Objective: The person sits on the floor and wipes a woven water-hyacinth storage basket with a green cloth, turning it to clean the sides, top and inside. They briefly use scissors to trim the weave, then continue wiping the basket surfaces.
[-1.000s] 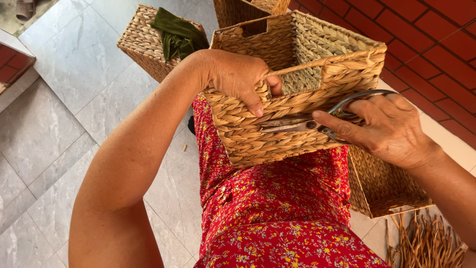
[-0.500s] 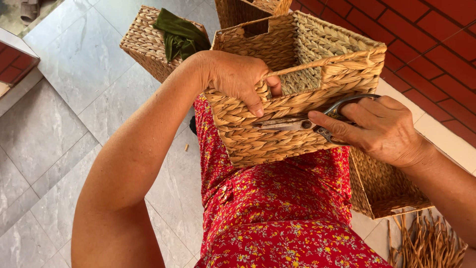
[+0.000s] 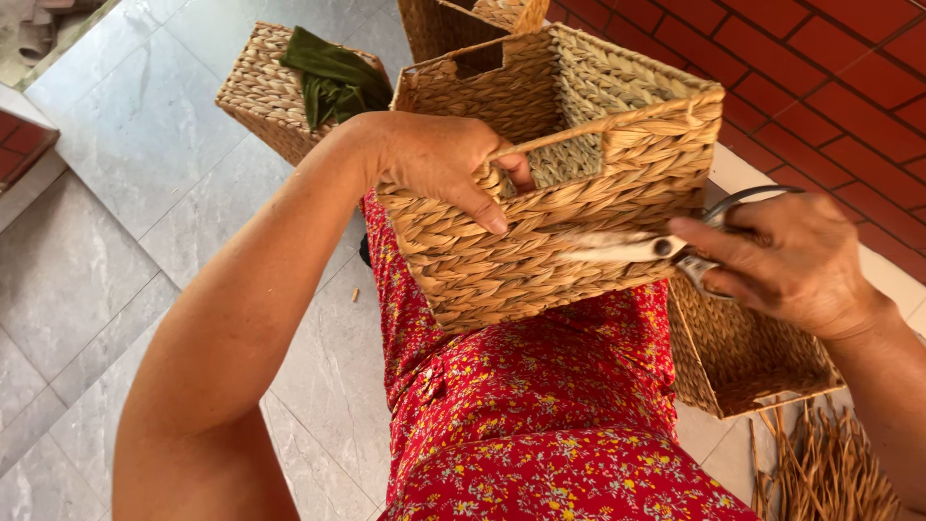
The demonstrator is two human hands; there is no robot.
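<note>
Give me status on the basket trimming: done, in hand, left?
Done: the woven basket on the lap looks fully woven, walls and handle cut-out in place. In hand: the left hand grips its rim while the right hand runs scissors along the front wall, blades blurred. Left: cannot tell how many stray ends remain. Another basket sits beside the lap, loose fibre strands on the floor.

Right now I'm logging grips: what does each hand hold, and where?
Left hand grips the rectangular woven straw basket at its rim; right hand holds grey metal scissors by the handles.
</note>
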